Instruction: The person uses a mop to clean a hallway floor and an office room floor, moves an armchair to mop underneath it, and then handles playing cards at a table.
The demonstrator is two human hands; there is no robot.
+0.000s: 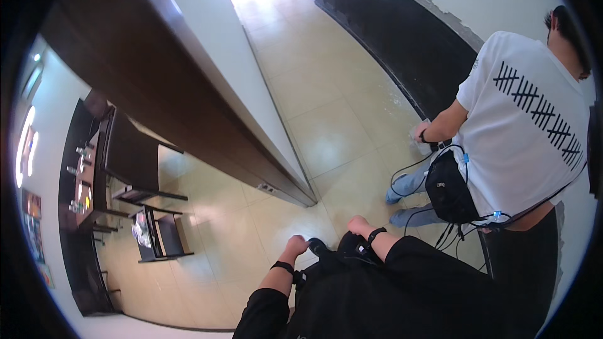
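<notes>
My left hand (pixel 296 244) hangs low at lower middle, fingers curled, beside my black shoe (pixel 320 248); whether it holds anything is hidden. My right hand (pixel 359 226) is also curled, above my dark lower body, with any contents hidden. Black bands circle both my wrists. To my right, a person in a white T-shirt (pixel 515 138) faces away, wearing a black waist bag (pixel 446 191) with looping cables and blue tags. That person's hand (pixel 422 132) is near a clear, crumpled-looking object too small to make out.
A dark wooden doorframe (pixel 188 113) stands ahead-left, beside a tiled corridor (pixel 314 69) leading to a bright glass door and a red object. The room on the left holds a table (pixel 88 169) with bottles and dark chairs (pixel 164 238). A black-panelled wall (pixel 370 25) runs along the right.
</notes>
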